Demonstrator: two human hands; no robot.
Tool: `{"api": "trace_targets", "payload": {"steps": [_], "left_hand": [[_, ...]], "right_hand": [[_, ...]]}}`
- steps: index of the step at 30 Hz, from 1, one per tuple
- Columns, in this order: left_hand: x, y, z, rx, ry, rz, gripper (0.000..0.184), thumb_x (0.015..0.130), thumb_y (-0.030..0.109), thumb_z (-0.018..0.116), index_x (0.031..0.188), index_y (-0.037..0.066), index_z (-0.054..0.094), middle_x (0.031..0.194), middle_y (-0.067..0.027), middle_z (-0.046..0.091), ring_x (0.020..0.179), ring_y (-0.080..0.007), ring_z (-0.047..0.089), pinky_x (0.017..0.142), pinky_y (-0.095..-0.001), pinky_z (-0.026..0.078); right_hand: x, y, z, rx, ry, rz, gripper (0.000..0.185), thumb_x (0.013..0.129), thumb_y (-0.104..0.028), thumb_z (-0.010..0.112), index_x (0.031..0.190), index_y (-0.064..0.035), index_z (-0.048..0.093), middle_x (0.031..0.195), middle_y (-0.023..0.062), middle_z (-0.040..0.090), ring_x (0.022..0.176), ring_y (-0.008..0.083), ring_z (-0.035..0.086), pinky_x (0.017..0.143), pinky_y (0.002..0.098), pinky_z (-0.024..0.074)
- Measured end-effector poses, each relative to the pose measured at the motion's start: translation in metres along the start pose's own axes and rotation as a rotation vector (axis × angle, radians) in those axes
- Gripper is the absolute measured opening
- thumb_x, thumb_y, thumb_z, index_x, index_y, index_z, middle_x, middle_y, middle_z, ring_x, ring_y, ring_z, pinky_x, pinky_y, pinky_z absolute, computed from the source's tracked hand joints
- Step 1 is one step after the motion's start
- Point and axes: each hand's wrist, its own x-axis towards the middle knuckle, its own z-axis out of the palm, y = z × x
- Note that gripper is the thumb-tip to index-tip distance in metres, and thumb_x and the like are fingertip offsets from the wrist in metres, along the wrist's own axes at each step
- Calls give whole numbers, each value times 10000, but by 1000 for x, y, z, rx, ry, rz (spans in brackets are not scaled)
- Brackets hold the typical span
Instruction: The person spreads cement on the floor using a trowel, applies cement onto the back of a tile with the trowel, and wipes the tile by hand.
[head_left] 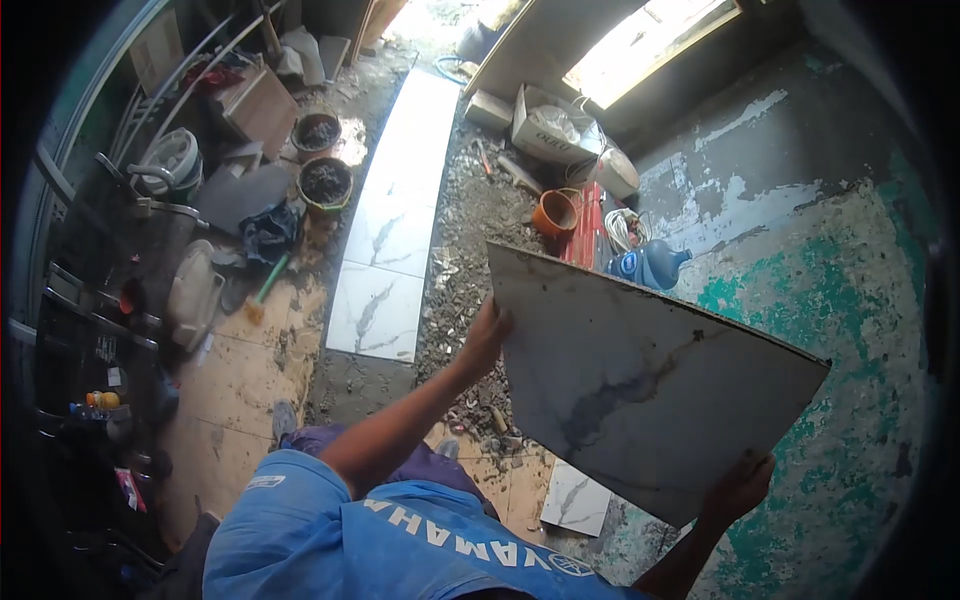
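A large square tile (pixel 640 385), white with grey veins, is held up in front of my blue shirt, tilted. My left hand (pixel 488 332) grips its left edge, with the fingers partly behind it. My right hand (pixel 738 490) is closed on its lower right edge. Beyond my left arm, a row of veined white tiles (pixel 385 270) lies on the floor, with grey mortar (pixel 365 388) at its near end. A smaller tile piece (pixel 577 498) rests below the held tile.
Two buckets of dark material (pixel 325 182) stand left of the tile row. Rubble (pixel 460 250) runs along its right side. An orange bucket (pixel 553 213), a red box (pixel 587 228) and a blue water bottle (pixel 660 265) are near the wall. Chairs and clutter fill the left.
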Motion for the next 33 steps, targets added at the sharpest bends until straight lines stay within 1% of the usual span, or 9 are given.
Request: {"api": "trace_targets", "payload": {"steps": [4, 6, 9, 10, 12, 15, 22, 28, 33], "left_hand": [[94, 92, 11, 65, 11, 309, 874, 968, 660, 349, 1418, -89, 355, 1451, -265, 419, 1355, -341, 390, 1117, -419, 291], [121, 134, 8, 476, 13, 368, 845, 985, 632, 316, 1447, -75, 339, 1511, -300, 318, 1411, -399, 310, 1161, -438, 225], [111, 149, 10, 1023, -67, 334, 859, 962, 678, 270, 1451, -21, 371, 1506, -302, 311, 1412, -483, 234, 1158, -543, 170], [91, 141, 18, 1179, -55, 189, 878, 936, 727, 237, 1471, 44, 375, 1554, -261, 248, 1438, -483, 164, 1143, -614, 125], [66, 106, 26, 1303, -152, 199, 898, 909, 762, 250, 1501, 93, 343, 1591, -217, 183, 1462, -467, 101, 1143, -639, 51], [42, 75, 61, 1210, -261, 287, 958, 886, 781, 286, 1534, 77, 257, 1617, -172, 139, 1486, -422, 44, 1154, -596, -58], [47, 76, 121, 995, -19, 494, 999, 852, 696, 518, 1483, -46, 295, 1580, -225, 214, 1491, -406, 22, 1163, -574, -51], [46, 87, 128, 1194, -7, 628, 1056, 792, 700, 603, 1448, -74, 311, 1555, -231, 255, 1491, -397, 45, 1164, -578, -54], [22, 121, 189, 1019, -106, 817, 1062, 742, 677, 683, 1411, -69, 331, 1500, -253, 310, 1489, -399, 49, 1167, -577, -65]], "right_hand": [[30, 4, -22, 12, 151, -141, 443, 1016, -399, 483, 932, 25, 582, 772, 175, 610, 674, 308, 596, 636, 415, 472], [59, 13, -29, 18, 149, -280, 392, 1020, -342, 492, 936, 27, 590, 778, 174, 616, 660, 310, 597, 617, 405, 466], [95, 13, -45, -52, 87, -287, 394, 1020, -343, 498, 926, 25, 604, 739, 155, 613, 627, 261, 582, 589, 389, 451], [102, 10, -50, -38, 85, -258, 395, 1021, -340, 498, 910, 23, 605, 720, 148, 609, 615, 238, 574, 581, 379, 445], [110, 6, -65, -50, 105, -258, 351, 1001, -307, 542, 909, 25, 610, 724, 159, 608, 612, 241, 569, 590, 372, 454], [115, 2, -85, -83, 118, -265, 294, 978, -263, 591, 915, 22, 620, 725, 162, 609, 608, 225, 561, 599, 356, 463], [108, 18, -109, -90, 202, -227, 267, 991, -255, 577, 939, 2, 633, 711, 87, 617, 611, 138, 541, 575, 318, 442], [99, 33, -120, -64, 224, -269, 244, 991, -229, 582, 921, -1, 633, 661, 58, 580, 577, 96, 492, 529, 286, 396], [92, 17, -116, -50, 169, -294, 214, 975, -199, 605, 896, -3, 637, 640, 55, 569, 559, 93, 486, 517, 285, 398]]}}
